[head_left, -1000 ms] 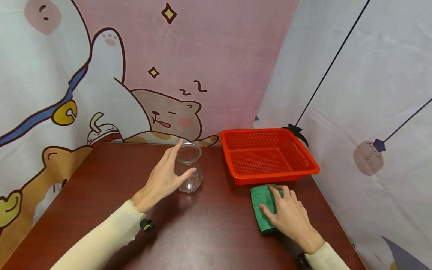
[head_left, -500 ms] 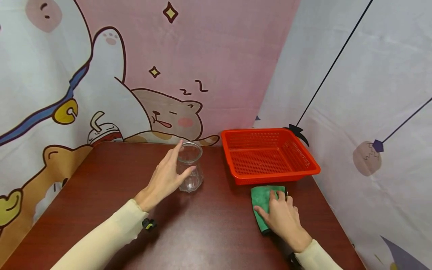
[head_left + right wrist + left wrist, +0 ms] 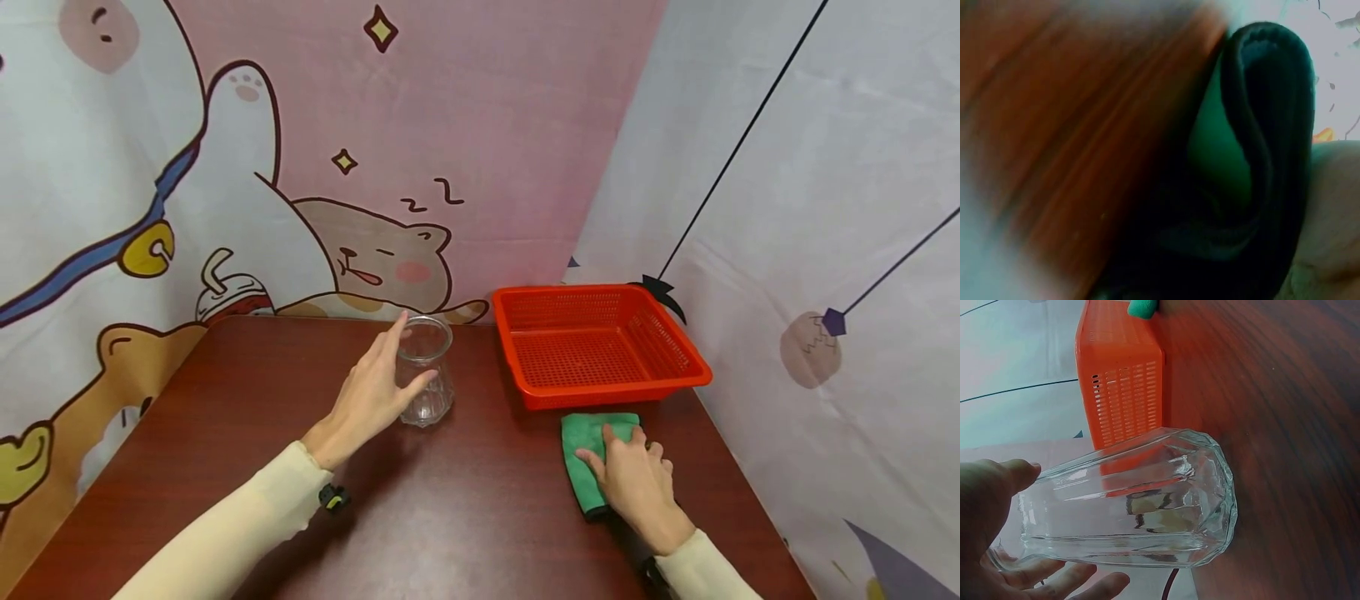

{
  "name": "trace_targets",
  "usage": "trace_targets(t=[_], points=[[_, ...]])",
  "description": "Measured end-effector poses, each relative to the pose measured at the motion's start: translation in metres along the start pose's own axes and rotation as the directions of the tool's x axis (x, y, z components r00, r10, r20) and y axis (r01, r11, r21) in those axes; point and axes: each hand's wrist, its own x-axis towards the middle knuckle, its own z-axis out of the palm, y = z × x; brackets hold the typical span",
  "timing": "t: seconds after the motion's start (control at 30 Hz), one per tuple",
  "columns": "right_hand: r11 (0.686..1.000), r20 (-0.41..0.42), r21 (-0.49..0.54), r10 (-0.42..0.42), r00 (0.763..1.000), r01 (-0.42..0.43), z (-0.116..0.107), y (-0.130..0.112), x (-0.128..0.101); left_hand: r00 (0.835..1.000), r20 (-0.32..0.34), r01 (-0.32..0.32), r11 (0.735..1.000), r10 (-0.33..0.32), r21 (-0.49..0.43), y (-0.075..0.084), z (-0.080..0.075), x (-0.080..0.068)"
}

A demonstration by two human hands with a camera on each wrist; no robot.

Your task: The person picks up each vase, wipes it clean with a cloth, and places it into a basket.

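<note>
A clear glass vase (image 3: 431, 392) with a round rim and a faceted base stands on the table near its back edge. My left hand (image 3: 363, 408) holds it from the left, thumb in front and fingers behind. In the left wrist view, the thumb (image 3: 1019, 475) and fingers reach round the neck end of the vase (image 3: 1097, 512). My right hand (image 3: 637, 479) rests over a folded green cloth (image 3: 579, 437) with black edging, thumb and forefinger apart on it. The right wrist view has the black border (image 3: 1266, 125) looping up close beside the hand; much is blurred.
A red perforated plastic basket (image 3: 600, 393) sits at the back right, just beyond the cloth and to the right of the vase. A printed fabric backdrop (image 3: 510, 167) rises behind the dark reddish-brown table (image 3: 450, 517) and along its right side.
My right hand has shifted slightly left and down over the cloth, and its fingers now lie lower on it. The left hand and the vase have stayed nearly in place.
</note>
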Motion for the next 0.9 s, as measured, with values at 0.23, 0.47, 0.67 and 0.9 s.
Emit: trace_targets(t=[0.23,0.47,0.67,0.9], points=[[0.999,-0.016,-0.032,0.012,1.0,-0.012,0.001,-0.007,-0.001,1.0,0.004,-0.008,1.0,0.008,0.013,0.001,-0.001,0.0],[0.999,0.119,0.045,-0.014,0.993,0.008,-0.001,-0.012,0.001,1.0,0.015,-0.013,1.0,0.013,0.009,0.0,-0.001,0.001],[0.979,0.157,0.144,-0.167,0.973,0.145,-0.003,-0.007,-0.004,1.0,0.018,-0.021,1.0,0.021,0.004,-0.001,0.002,0.002],[0.891,0.166,0.364,-0.349,0.922,0.272,0.0,-0.005,-0.006,0.999,0.015,-0.03,1.0,0.03,0.006,-0.003,0.002,0.001]])
